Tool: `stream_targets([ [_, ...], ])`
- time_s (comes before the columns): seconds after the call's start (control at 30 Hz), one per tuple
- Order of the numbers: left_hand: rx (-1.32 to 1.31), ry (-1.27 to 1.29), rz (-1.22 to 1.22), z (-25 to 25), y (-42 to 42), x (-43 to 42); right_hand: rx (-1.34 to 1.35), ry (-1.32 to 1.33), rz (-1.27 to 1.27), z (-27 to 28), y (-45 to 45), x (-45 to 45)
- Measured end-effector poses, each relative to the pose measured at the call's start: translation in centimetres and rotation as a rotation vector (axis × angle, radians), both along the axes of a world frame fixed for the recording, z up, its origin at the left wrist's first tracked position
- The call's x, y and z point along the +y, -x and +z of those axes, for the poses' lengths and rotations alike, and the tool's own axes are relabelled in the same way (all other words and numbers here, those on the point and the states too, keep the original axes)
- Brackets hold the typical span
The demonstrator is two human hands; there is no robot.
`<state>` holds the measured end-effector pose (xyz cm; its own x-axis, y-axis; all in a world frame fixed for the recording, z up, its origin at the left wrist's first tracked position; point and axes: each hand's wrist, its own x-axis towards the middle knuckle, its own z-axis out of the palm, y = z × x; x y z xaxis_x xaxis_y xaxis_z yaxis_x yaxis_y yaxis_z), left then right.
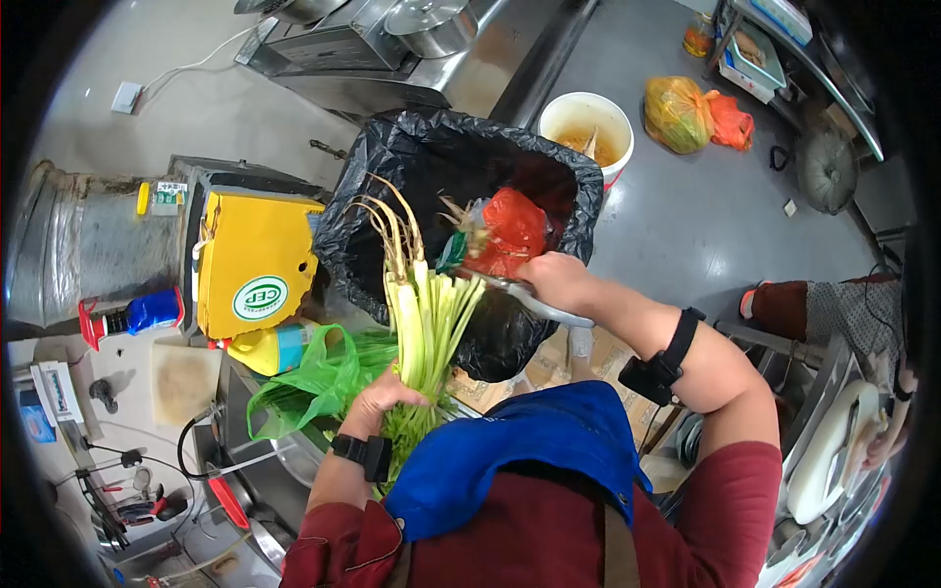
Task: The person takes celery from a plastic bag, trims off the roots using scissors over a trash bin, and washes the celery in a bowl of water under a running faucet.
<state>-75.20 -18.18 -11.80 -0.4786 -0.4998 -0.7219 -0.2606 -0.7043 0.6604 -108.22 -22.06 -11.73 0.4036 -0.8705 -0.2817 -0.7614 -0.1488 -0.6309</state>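
One held knife point(561, 311) and one stalk bunch point(417, 333) show. There are also one black-lined bin point(346, 227), one white bucket point(613, 122) and one yellow jug point(257, 351).

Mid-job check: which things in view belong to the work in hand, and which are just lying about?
In the job:
green stalks, gripped by the left hand
metal tool, held in the right hand
black-lined bin, beneath the stalk ends

Apparently just lying about:
white bucket
tied yellow bag
yellow bottle
lidded pot

Unclear: green plastic bag beside the stalks.
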Motion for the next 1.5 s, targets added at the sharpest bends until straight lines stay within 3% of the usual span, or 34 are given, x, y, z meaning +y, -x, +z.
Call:
stream_targets([
  [0.1,-0.078,0.149,0.013,-1.4,-0.9,-0.5,-0.017,0.013,-0.082,-1.5,1.8,1.1],
  [0.27,-0.260,0.266,0.009,0.0,0.0,-1.2,-0.088,-0.031,-0.076,0.7,1.9,3.4],
  [0.37,-0.235,0.312,-0.077,-0.5,-0.1,-1.4,-0.059,-0.023,-0.068,1.5,1.3,2.9],
  [0.47,-0.188,0.332,-0.077,0.6,1.0,-1.1,-0.145,0.073,-0.100,1.9,1.0,2.5],
  [0.9,-0.180,0.288,-0.164,-0.2,1.2,-1.5,-0.136,0.007,-0.079,2.6,0.9,1.1],
  [1.0,-0.325,0.227,-0.137,-0.4,1.4,-1.9,0.054,-0.041,-0.107,1.9,0.7,0.7],
  [1.13,-0.258,0.275,-0.071,-0.5,1.9,-2.3,0.065,-0.026,-0.266,0.4,1.2,1.7],
  [1.23,-0.278,0.344,-0.063,-0.9,1.8,-2.3,0.023,0.042,-0.248,1.4,0.9,3.2],
  [1.37,-0.352,0.374,-0.092,-1.6,1.7,-2.5,-0.087,-0.106,-0.213,2.9,-0.3,5.1],
  [1.5,-0.375,0.363,-0.097,-1.1,2.2,-2.5,0.011,-0.067,-0.213,1.1,-1.2,5.2],
])
